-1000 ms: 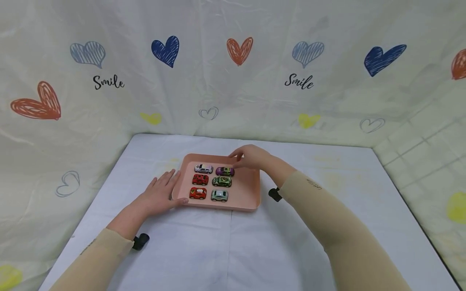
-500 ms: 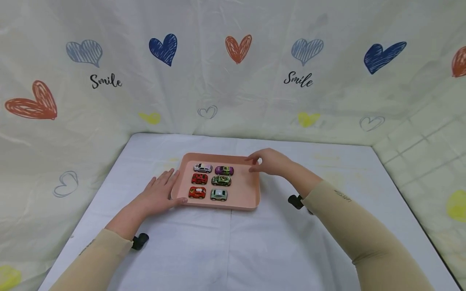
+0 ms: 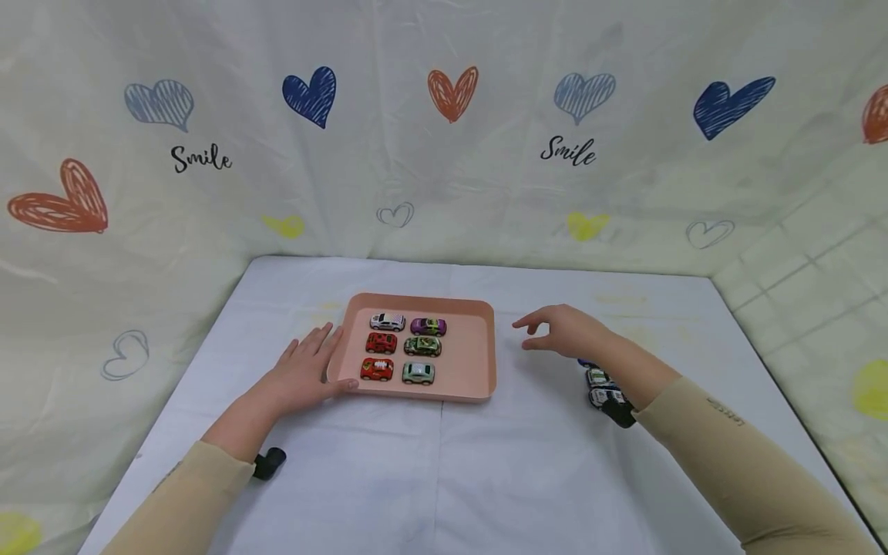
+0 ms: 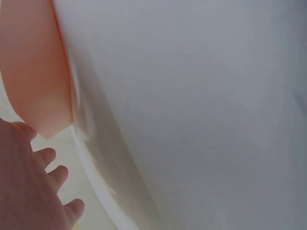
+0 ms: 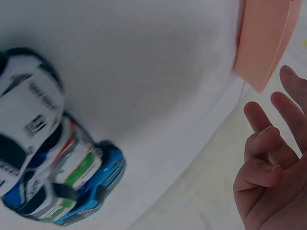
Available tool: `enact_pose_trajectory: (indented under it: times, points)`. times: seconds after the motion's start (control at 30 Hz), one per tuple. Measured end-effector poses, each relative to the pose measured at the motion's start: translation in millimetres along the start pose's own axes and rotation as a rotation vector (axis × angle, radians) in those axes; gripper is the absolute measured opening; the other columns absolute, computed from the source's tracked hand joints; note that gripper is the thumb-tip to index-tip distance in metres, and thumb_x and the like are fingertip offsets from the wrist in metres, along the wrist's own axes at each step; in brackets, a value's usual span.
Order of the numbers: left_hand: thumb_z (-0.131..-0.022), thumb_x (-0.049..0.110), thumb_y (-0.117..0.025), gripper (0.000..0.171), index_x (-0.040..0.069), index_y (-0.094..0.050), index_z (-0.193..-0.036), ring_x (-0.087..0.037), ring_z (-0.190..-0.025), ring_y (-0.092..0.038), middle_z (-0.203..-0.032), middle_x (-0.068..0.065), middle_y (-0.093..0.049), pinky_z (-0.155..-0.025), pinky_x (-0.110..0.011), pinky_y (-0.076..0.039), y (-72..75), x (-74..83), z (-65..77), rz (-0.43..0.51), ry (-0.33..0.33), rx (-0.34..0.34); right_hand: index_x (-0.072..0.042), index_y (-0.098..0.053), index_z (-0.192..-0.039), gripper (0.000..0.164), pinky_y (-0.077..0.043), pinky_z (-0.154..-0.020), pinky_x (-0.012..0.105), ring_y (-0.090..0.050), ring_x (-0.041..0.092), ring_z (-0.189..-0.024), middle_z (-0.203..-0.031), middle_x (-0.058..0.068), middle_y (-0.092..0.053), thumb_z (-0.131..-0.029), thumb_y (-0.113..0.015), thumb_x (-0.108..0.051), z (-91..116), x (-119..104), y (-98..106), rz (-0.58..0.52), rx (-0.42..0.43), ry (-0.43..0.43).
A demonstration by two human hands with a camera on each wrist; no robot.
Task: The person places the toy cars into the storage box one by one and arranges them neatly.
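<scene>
L hand [image 3: 300, 378], fingers spread, touches tray [image 3: 468, 358], prob. to steady it w/ cars [image 3: 422, 347] beside them; R hand [image 3: 569, 333], fingers loose, holds nothing.

Pink tray [image 3: 472, 354]: shallow, rounded corners, lying flat; the left hand [image 3: 298, 380] touches its 8 o'clock corner.
White car [image 3: 387, 322]: in the tray, upright, at 11 o'clock.
Purple car [image 3: 428, 327]: upright, 1 o'clock.
Upper red car [image 3: 381, 343]: upright, 9 o'clock.
Green patterned car [image 3: 422, 347]: upright, just 3 o'clock of centre.
Lower red car [image 3: 377, 369]: upright, 8 o'clock.
Pale car [image 3: 418, 374]: upright, 6 o'clock.
Loose cars [image 3: 598, 378]: bunched outside, toward 3 o'clock, partly hidden by the right hand's [image 3: 570, 331] wrist.
</scene>
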State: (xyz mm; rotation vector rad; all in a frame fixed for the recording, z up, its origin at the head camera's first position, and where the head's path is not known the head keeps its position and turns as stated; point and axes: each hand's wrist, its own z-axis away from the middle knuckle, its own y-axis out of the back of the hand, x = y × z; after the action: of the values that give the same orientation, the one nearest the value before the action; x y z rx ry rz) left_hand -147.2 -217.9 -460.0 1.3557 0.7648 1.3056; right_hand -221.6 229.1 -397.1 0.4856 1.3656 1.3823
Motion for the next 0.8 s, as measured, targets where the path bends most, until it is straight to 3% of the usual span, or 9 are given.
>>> enact_pose_trajectory:
  times: [0.3,0.6,0.7,0.8]
  points:
    - [-0.08,0.083,-0.049,0.115,0.006,-0.016,-0.159,-0.042,-0.149,-0.012,-0.164,-0.02,-0.013,-0.118,-0.062,-0.007,-2.7,-3.7,-0.3,-0.01,-0.027,0.013,-0.015,-0.067,-0.131,0.043,-0.051,-0.088,0.048,-0.058,0.033,-0.111,-0.113,0.007,-0.068,-0.091,-0.073,-0.03,33.2,38.9,5.1,0.012,0.016,-0.026]
    - [-0.082,0.078,-0.055,0.112,0.004,-0.018,-0.158,-0.044,-0.148,-0.014,-0.163,-0.021,-0.015,-0.118,-0.063,-0.009,-0.4,-0.6,0.6,-0.001,-0.036,0.025,-0.013,-0.067,-0.131,0.045,-0.045,-0.065,0.031,-0.051,0.018,-0.079,-0.112,0.006,-0.067,-0.091,-0.073,-0.031,53.8,69.0,7.5,-0.014,0.042,-0.068]
    - [-0.083,0.077,-0.056,0.111,0.004,-0.02,-0.158,-0.043,-0.148,-0.014,-0.163,-0.021,-0.016,-0.118,-0.063,-0.009,0.6,1.0,0.8,0.0,-0.035,0.026,-0.013,-0.066,-0.132,0.047,-0.045,-0.066,0.032,-0.051,0.019,-0.08,-0.115,0.008,-0.066,-0.091,-0.073,-0.034,57.4,74.9,8.7,-0.02,0.044,-0.091]
    - [-0.083,0.076,-0.056,0.11,0.004,-0.019,-0.158,-0.042,-0.149,-0.014,-0.163,-0.021,-0.016,-0.118,-0.063,-0.009,0.8,1.4,0.4,-0.003,-0.031,0.025,-0.012,-0.066,-0.131,0.047,-0.05,-0.074,0.039,-0.058,0.028,-0.094,-0.119,0.012,-0.065,-0.09,-0.073,-0.036,60.0,78.8,10.7,-0.007,0.041,-0.098]
